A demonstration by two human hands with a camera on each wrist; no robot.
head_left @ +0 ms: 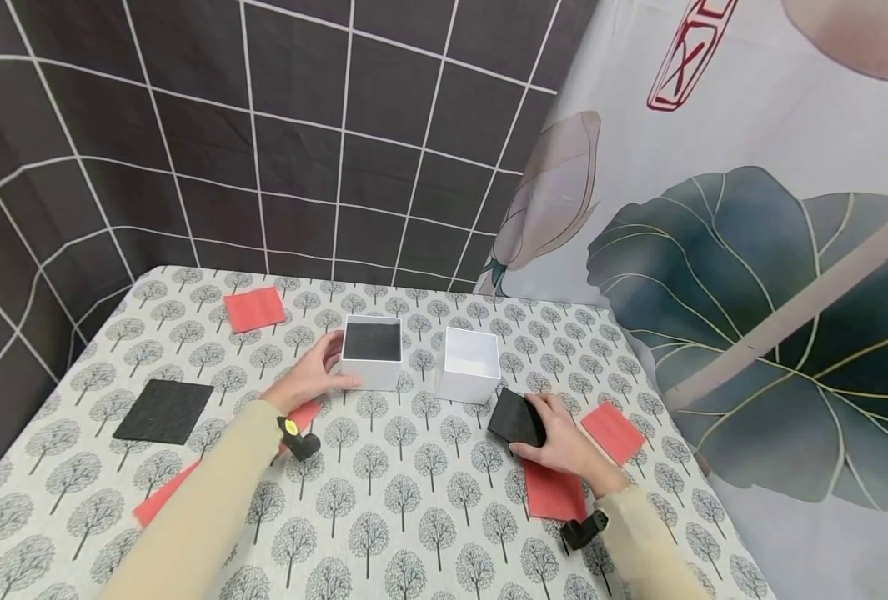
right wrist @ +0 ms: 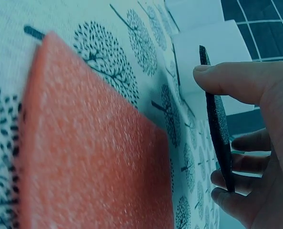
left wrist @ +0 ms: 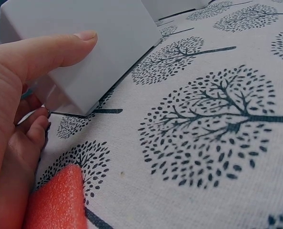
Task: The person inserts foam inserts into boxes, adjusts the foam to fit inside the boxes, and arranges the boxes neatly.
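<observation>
My left hand (head_left: pixel 310 377) holds a white open-topped box (head_left: pixel 371 377) at its left corner, thumb along the front wall and fingers round the side. A black square (head_left: pixel 372 340) shows inside that box. Just right of it stands a second white open box (head_left: pixel 464 386), whose visible inside is white. Near this box's front right corner, my right hand (head_left: pixel 564 437) pinches a thin black foam square (head_left: pixel 514 418) between thumb and fingers. The right wrist view shows the black foam square (right wrist: pixel 217 121) edge-on, held off the table in front of a white box.
Another black square (head_left: pixel 163 412) lies at the table's left. Red foam pieces lie at back left (head_left: pixel 254 309), under my left forearm (head_left: pixel 166 493), below my right hand (head_left: pixel 554 493) and at the right (head_left: pixel 613 432). A dark gridded curtain (head_left: pixel 293 150) hangs behind the table.
</observation>
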